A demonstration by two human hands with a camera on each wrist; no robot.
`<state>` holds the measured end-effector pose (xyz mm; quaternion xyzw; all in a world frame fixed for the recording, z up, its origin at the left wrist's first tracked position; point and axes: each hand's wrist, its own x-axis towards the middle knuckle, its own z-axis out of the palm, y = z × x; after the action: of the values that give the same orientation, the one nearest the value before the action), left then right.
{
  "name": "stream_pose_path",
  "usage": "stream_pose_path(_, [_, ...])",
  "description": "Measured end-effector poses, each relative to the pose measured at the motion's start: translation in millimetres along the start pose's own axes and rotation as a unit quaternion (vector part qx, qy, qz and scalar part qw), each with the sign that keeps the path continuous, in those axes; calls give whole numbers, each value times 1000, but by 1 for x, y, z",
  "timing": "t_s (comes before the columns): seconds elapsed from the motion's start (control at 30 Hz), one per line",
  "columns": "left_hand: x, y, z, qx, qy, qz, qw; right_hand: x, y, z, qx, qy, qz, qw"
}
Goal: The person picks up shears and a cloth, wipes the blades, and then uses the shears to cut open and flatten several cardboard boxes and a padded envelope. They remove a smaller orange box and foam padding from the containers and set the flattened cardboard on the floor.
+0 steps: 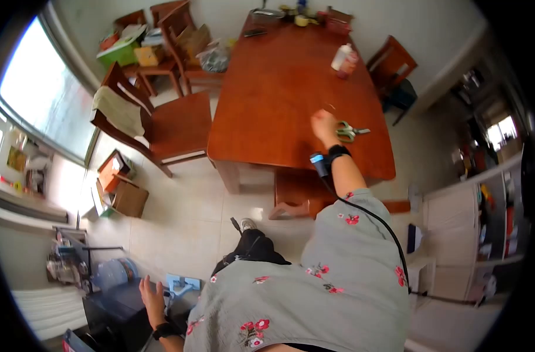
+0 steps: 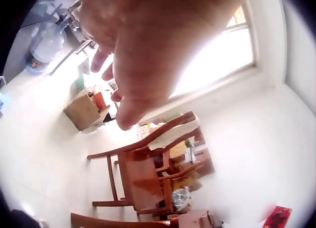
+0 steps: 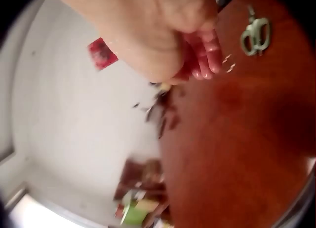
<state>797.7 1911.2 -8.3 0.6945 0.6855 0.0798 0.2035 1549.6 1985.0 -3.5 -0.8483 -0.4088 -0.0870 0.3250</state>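
My right hand [image 1: 324, 126] is over the near right part of the brown wooden table [image 1: 267, 111]. Its fingers [image 3: 210, 53] curl in toward the palm, and no held thing shows among them; part of the palm is hidden. Beside this hand lie scissors [image 1: 350, 131] with pale green handles [image 3: 256, 38]. Small thin pale bits [image 3: 229, 64] are on the tabletop just past the fingertips. Down at the lower left, my left hand [image 1: 152, 298] is held up with its fingers spread loosely, holding nothing, close to a light blue stand-like object [image 1: 182, 284].
Two bottles [image 1: 344, 60] stand toward the table's right side. A chair [image 1: 296, 196] is tucked under the near edge. Left of the table are another chair [image 1: 173, 126] and cardboard boxes [image 1: 124, 190] on the floor. A black cable [image 1: 384, 223] runs along my right arm.
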Motion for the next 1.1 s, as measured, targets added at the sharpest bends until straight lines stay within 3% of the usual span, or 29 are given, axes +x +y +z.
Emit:
stream_pose_path(0.03, [5, 17, -3, -6, -7, -6, 1000, 15, 38, 10, -81, -34, 106, 990])
stream_pose_path(0.07, [13, 21, -2, 6, -7, -8, 1000, 21, 92, 26, -226, -112, 38, 967])
stream_pose_path(0.13, [24, 30, 0, 0, -13, -50, 999, 31, 194, 53, -493, -195, -157, 833])
stream_pose_path(0.17, [30, 39, -2, -9, -18, -78, 997, 29, 197, 51, -338, -178, 11, 924])
stream_pose_path(0.2, [36, 49, -4, 12, -19, -106, 994, 28, 189, 44, -162, -99, 160, 969])
stream_pose_path(0.23, [44, 58, -5, 33, -27, -130, 991, 35, 174, 43, -141, -135, 303, 933])
stream_pose_path(0.27, [52, 67, -7, 38, -29, -143, 989, 33, 202, 59, -184, -77, 265, 944])
stream_pose_path(0.3, [60, 72, -10, 44, -33, -149, 987, 41, 198, 55, -247, -148, 298, 910])
stream_pose_path(0.37, [69, 69, -20, 47, -15, -148, 988, 35, 235, 74, -300, -125, 264, 908])
stream_pose_path(0.43, [87, 82, -25, 28, -32, -172, 984, 39, 259, 85, -256, -161, 329, 895])
stream_pose_path(0.5, [106, 93, -26, 37, -49, -200, 978, 36, 255, 76, -61, -91, 428, 897])
stream_pose_path(0.57, [125, 94, -18, 15, -53, -197, 979, 36, 197, 50, -102, -81, 472, 872])
stream_pose_path(0.67, [153, 84, -3, -15, -62, -189, 980, 22, 178, 38, -37, -24, 540, 841])
stream_pose_path(0.7, [164, 81, -5, -25, -63, -185, 980, 22, 133, 27, 22, 33, 548, 836])
stream_pose_path(0.77, [183, 70, -3, -38, -67, -169, 983, 21, 118, 24, 97, 133, 577, 800])
stream_pose_path(0.8, [194, 60, 2, -42, -65, -161, 984, 25, 88, 28, 206, 178, 541, 796])
stream_pose_path(0.83, [204, 48, 5, -46, -62, -154, 985, 32, 57, 24, 207, 157, 559, 787])
stream_pose_path(0.9, [237, 37, 6, -85, -39, -102, 990, 38, -14, 40, 323, 162, 384, 850])
stream_pose_path(0.93, [257, 34, 4, -111, -35, -75, 990, 50, -49, 51, 342, 107, 359, 862])
stream_pose_path(0.97, [278, 35, -1, -137, -31, -48, 989, 54, -91, 65, 378, 17, 281, 882])
stream_pose_path(1.0, [298, 37, -9, -169, -44, -15, 985, 46, -186, 79, 384, 25, 249, 889])
stream_pose_path(1.07, [338, 56, -36, -235, -73, 41, 968, 39, -302, 110, 439, -183, 157, 866])
stream_pose_path(1.1, [352, 66, -58, -267, -93, 66, 957, 32, -344, 144, 444, -239, 78, 860])
